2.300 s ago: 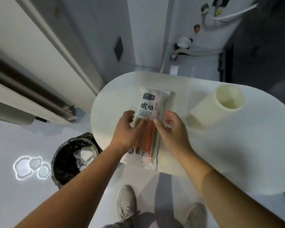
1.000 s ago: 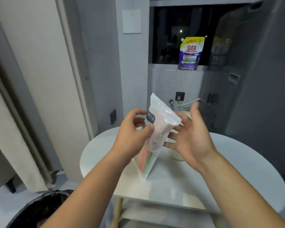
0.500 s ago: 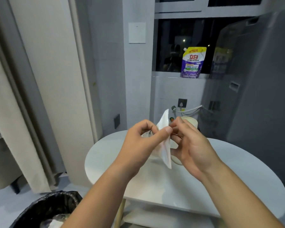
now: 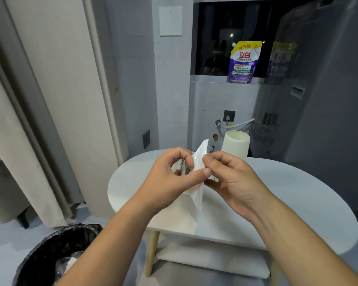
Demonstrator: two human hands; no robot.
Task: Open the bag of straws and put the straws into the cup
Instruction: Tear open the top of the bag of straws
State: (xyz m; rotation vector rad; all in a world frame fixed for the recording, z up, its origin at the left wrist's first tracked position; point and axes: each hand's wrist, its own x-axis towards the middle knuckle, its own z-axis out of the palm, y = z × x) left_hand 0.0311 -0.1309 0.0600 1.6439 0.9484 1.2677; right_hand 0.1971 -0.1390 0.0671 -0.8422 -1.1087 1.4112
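Item: white, crinkled plastic bag of straws [image 4: 199, 178], held edge-on above the near part of the round white bench [image 4: 287, 195], between both hands; straws themselves not visible from this angle. Left hand [image 4: 170, 182] pinches the bag's upper edge between thumb and curled fingers; right hand [image 4: 232, 178] pinches the same edge just beside it, thumbs nearly touching. Step judged: tearing the top seal; bag not visibly open. Handling, judged: thin film, light, soft, somewhat slippery; best gripped close on either side of the tear line at the sealed top, clear of the contents. Receiver: cream, tall cylindrical cup [image 4: 235, 145], upright, far side of bench, behind right hand, apart from the bag. Printing on the bag unreadable here. Also present: purple and yellow stand-up refill pouch [image 4: 243, 62] on the far window sill, marked "150" and "立白"; black-lined waste bin [image 4: 56, 256], near left, on floor.
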